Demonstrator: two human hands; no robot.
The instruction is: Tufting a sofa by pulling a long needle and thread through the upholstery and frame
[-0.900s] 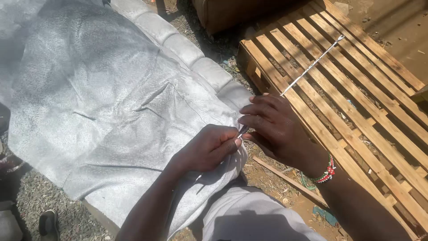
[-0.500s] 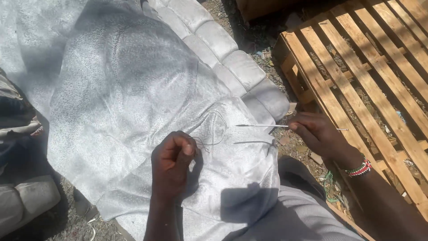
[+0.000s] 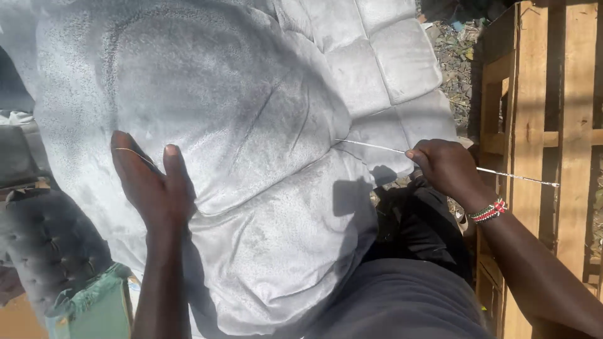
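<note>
Outdoor gravel ground (image 3: 455, 69) in hard sunlight carries the work: a grey padded cushion cover (image 3: 251, 125) spread across our lap, with a wooden pallet (image 3: 565, 125) standing at the right and a tufted grey seat (image 3: 44, 245) at the lower left

Our left hand (image 3: 154, 188) lies flat and open on the cushion cover, fingers extended, pressing the fabric down; it grips nothing, though a fine strand crosses its fingers

Our right hand (image 3: 446, 166) is closed around a long thin needle (image 3: 377, 148) with pale thread (image 3: 518, 177) trailing out over the pallet. The needle tip enters a gathered pucker near the cover's right-hand seam

We judge one tufting point to be in progress: creases converge there, yet the thread is not tied off. The broad central panel shows no further stitched points, so most of the tufting appears outstanding
</note>
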